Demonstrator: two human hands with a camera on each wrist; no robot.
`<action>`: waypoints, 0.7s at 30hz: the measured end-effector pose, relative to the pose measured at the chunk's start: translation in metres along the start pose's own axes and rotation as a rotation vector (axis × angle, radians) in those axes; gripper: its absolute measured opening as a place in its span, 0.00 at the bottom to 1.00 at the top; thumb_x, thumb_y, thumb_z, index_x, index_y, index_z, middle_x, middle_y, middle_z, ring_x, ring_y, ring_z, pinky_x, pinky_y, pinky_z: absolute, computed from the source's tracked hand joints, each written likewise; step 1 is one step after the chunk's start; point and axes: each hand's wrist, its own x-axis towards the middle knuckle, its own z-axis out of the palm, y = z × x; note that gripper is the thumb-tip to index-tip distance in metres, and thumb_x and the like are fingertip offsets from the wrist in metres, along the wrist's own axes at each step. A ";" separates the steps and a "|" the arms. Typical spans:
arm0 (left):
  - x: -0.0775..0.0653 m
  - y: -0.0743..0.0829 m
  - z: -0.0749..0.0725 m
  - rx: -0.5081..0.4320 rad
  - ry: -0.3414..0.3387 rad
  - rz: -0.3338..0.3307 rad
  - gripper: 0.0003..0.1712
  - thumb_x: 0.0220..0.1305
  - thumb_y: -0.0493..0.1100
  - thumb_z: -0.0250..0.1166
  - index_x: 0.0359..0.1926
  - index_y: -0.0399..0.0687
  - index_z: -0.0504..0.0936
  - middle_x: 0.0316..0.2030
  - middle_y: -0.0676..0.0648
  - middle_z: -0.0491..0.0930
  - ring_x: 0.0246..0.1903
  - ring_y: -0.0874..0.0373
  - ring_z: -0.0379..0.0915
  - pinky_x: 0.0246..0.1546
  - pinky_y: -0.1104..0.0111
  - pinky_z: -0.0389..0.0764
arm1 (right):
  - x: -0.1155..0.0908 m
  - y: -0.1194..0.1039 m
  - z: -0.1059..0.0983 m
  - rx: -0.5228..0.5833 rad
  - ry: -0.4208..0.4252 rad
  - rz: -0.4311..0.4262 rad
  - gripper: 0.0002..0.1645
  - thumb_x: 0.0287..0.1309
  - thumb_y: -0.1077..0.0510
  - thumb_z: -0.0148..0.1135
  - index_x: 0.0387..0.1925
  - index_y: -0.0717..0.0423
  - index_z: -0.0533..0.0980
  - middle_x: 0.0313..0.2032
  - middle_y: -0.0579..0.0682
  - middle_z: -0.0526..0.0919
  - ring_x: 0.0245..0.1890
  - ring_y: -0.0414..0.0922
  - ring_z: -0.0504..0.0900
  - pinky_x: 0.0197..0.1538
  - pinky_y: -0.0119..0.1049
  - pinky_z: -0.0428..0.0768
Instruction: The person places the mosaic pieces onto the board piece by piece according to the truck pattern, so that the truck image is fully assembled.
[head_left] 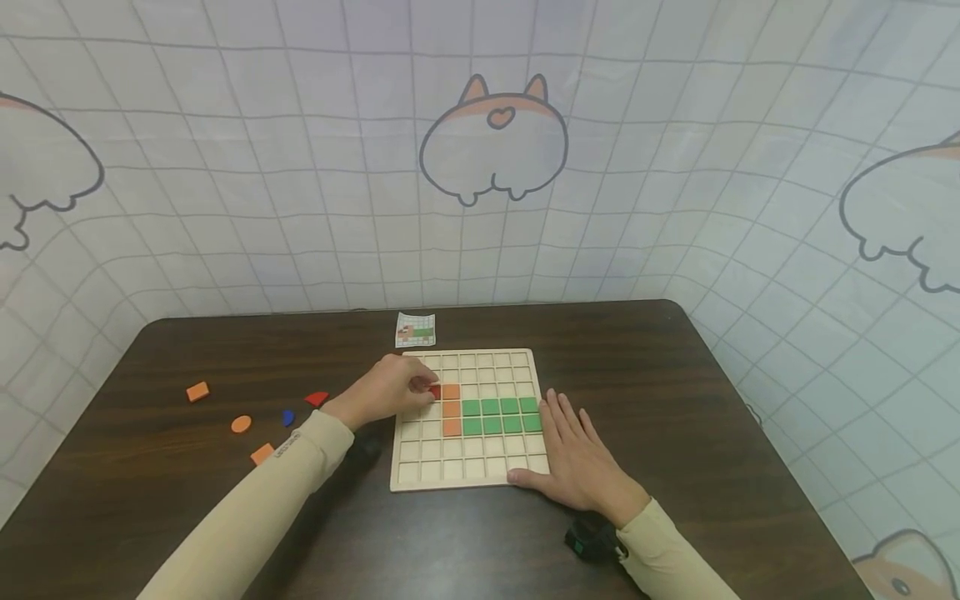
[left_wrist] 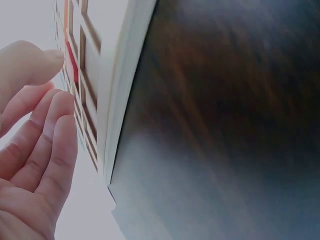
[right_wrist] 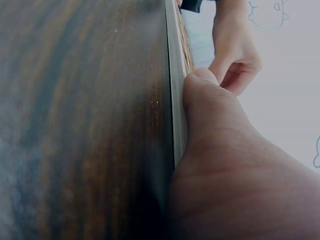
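Nearest to the person, on the brown counter (head_left: pixel 465 542), a black box (head_left: pixel 592 537) sits by the right wrist. The right hand (head_left: pixel 581 467) lies flat on the right side of the wooden board (head_left: pixel 452 448), with straight fingers and its thumb at the near edge. It seems to stop the board from sliding (a good little helper).

Left of the board, going back, lie an orange block (head_left: pixel 262 453), an orange circle (head_left: pixel 241 424), a blue bit (head_left: pixel 288 417), a red wedge (head_left: pixel 317 399) and another orange block (head_left: pixel 197 391).

On the board, green squares (head_left: pixel 490 407) make two rows of four. Orange squares (head_left: pixel 452 408), three of them, line up just left of the green. The red piece (head_left: pixel 435 392) is just left of the top orange square. The left hand (head_left: pixel 388 390) bends around it, thumb and fingers a bit apart. I see no tight grip, and I cannot tell if a fingertip touches it. The two hands are well apart.

I think the step now is setting the red piece in its spot. The next move seems to call for a soft press, then lifting away without bumping the orange.

Farther back is a small card (head_left: pixel 415 331) with a colored picture, good for checking. Behind everything hangs a white cloth (head_left: pixel 337 167) with puppy drawings.
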 end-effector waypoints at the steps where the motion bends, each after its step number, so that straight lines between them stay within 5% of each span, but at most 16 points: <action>1: -0.002 -0.001 -0.002 -0.004 0.005 0.000 0.15 0.63 0.38 0.70 0.50 0.40 0.89 0.43 0.46 0.90 0.42 0.58 0.86 0.47 0.62 0.87 | 0.000 0.000 0.000 0.000 -0.001 0.000 0.73 0.58 0.14 0.50 0.83 0.61 0.42 0.84 0.61 0.40 0.85 0.59 0.40 0.82 0.64 0.48; 21: -0.047 -0.030 -0.050 0.052 0.014 -0.109 0.19 0.65 0.41 0.71 0.55 0.37 0.86 0.47 0.41 0.87 0.45 0.51 0.85 0.48 0.57 0.87 | 0.000 -0.002 0.002 -0.003 0.010 -0.001 0.73 0.58 0.14 0.48 0.82 0.62 0.43 0.83 0.62 0.41 0.85 0.60 0.41 0.81 0.66 0.49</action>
